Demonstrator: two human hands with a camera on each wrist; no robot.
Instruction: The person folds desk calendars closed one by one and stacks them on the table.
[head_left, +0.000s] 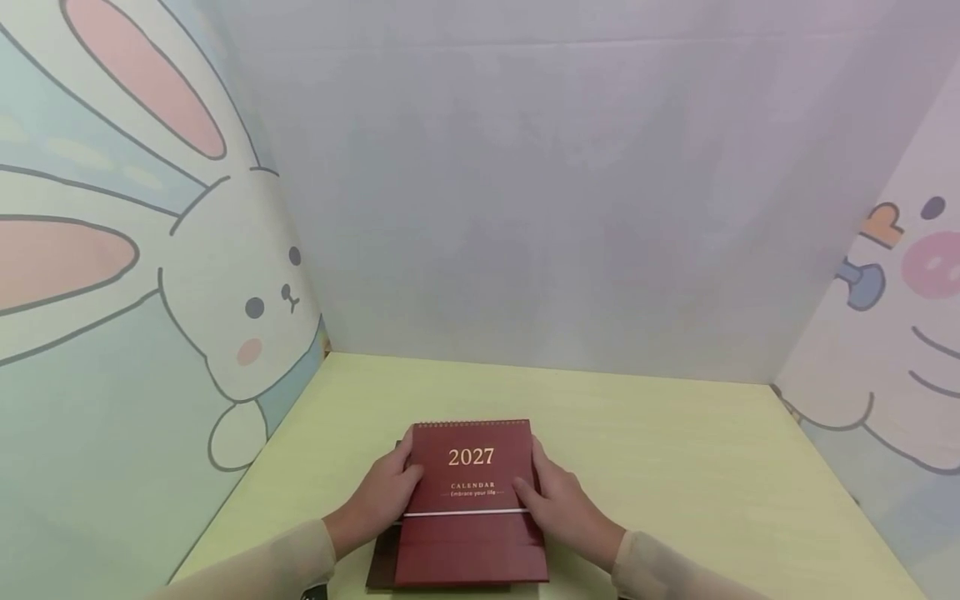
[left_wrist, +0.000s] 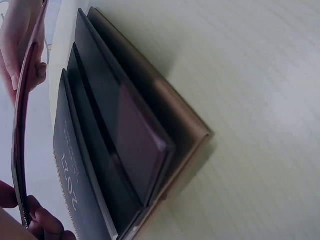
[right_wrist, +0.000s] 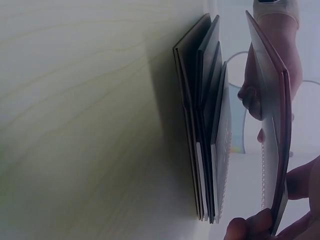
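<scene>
Both hands hold a dark red desk calendar (head_left: 471, 546) with gold "2027" lettering, spiral binding on its far edge. My left hand (head_left: 381, 493) grips its left edge, thumb on the cover. The right hand (head_left: 564, 502) grips the right edge the same way. Seen from the side in the left wrist view, the red calendar (left_wrist: 20, 130) is raised above a small stack of dark calendars (left_wrist: 75, 175). The top one of these also bears "2027". From overhead the red calendar hides most of the stack (head_left: 383, 560).
Beneath the stack is a pale yellow-green wood-grain table (head_left: 675, 467). A plain whitish back sheet (head_left: 555, 208) rises behind it. Side sheets carry a cartoon rabbit (head_left: 225, 317) on the left and a pink-cheeked figure (head_left: 900, 350) on the right.
</scene>
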